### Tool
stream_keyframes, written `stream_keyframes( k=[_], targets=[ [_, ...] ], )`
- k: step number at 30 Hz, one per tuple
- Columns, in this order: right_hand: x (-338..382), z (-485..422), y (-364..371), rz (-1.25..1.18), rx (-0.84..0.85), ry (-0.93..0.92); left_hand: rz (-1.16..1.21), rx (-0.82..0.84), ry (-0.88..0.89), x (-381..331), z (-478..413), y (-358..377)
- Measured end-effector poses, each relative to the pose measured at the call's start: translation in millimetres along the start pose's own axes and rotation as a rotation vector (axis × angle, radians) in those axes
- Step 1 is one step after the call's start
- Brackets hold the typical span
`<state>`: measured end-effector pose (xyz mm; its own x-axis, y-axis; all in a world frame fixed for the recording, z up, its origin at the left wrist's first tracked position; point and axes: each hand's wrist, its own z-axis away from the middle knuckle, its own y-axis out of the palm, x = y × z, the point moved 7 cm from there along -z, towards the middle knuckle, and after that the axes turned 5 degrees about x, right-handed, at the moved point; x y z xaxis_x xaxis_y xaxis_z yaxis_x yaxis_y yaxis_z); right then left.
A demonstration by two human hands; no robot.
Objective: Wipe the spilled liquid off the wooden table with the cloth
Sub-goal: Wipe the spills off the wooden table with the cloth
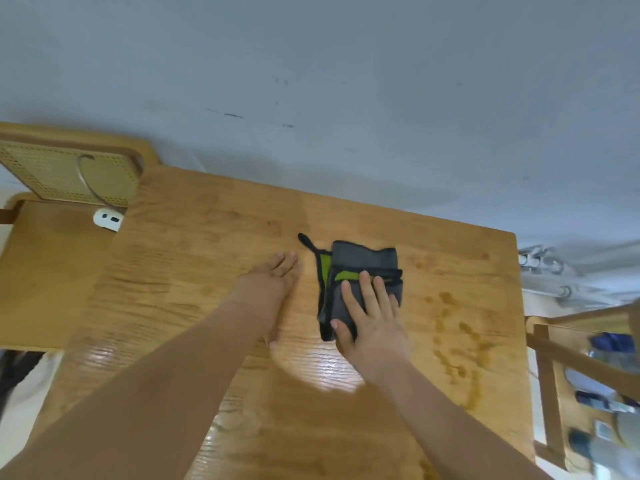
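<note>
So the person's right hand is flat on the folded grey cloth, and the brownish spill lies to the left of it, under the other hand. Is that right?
Not quite. The head view shows the brownish spill to the right of the grey cloth, not the left. The right hand does lie flat on the cloth; the left hand rests on bare table.

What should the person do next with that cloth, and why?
Probably slide the right hand, pressed flat on the folded grey cloth, rightward over the darker spill blotches on the table. Those blotches lie just beside the cloth, still unwiped.
</note>
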<state>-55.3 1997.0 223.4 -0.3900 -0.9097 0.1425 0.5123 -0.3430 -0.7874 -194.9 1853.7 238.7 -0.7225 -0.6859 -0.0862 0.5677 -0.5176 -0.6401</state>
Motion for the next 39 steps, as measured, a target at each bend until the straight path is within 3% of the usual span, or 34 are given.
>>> stream_keyframes(
  k=[4,9,18,25,32,35,39],
  targets=[
    [12,36,34,0.0,0.117,-0.019,-0.005,0.001,0.014,0,-2,4],
    [1,5,-3,0.097,0.212,-0.046,-0.008,-0.018,0.068,6,-9,0],
    [-10,-119,-80,-0.118,0.008,0.169,-0.015,0.039,0.064,5,-14,3],
    [11,-30,-24,-0.13,-0.107,0.145,-0.031,0.059,0.062,3,-11,8],
    [26,102,85,-0.082,0.005,0.093,-0.028,0.055,0.046,2,-7,8],
    [24,96,73,-0.083,0.096,0.099,-0.011,0.065,0.025,2,-9,5],
    [13,39,23,-0.128,0.05,0.164,0.043,-0.012,0.008,2,0,11]
  ],
)
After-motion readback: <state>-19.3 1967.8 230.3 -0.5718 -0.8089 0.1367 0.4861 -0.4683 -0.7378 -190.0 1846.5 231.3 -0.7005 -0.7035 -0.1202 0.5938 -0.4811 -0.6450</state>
